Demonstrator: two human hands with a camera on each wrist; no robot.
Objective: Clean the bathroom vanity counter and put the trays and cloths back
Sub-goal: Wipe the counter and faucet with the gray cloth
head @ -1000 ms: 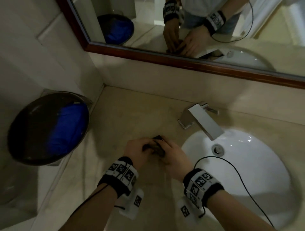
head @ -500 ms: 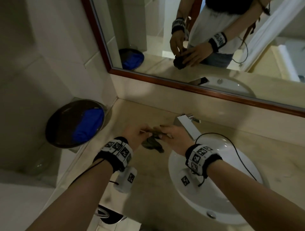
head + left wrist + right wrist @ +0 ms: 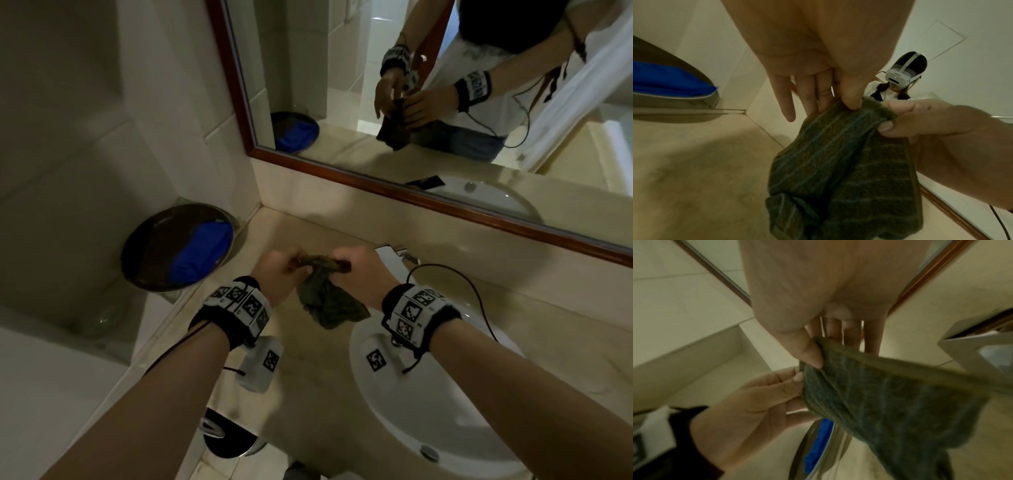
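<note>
I am holding the cloth (image 3: 325, 294) up over the table (image 3: 308, 394), between both hands, at about 12 o'clock from my wrists. My left hand (image 3: 277, 270) is pinching the cloth's top edge between thumb and fingers; the left wrist view shows the thumb (image 3: 849, 91) pressing onto the hem while the other fingers (image 3: 783, 97) are lying fairly straight behind it. My right hand (image 3: 359, 270) is pinching the same edge just beside it, thumb (image 3: 807, 350) on top and fingers (image 3: 851, 332) behind, so both grips are closed on the fabric. The cloth is dark grey-green with faint stripes, and its bunched lower part is hanging free, clear of the table.

At 10 o'clock a dark round tray (image 3: 150, 246) is sitting at the table's left end against the wall, with a blue cloth (image 3: 202, 253) lying in it. At 3 o'clock the white sink (image 3: 445, 411) is sitting in the table, with the tap (image 3: 390, 253) at its far rim, partly hidden by my right hand. The mirror (image 3: 342, 102) is standing at 12 o'clock, reflecting both hands and the cloth.

I am seeing black-and-white square code markers on both wristbands (image 3: 239, 305); no readable writing or brand is showing.
</note>
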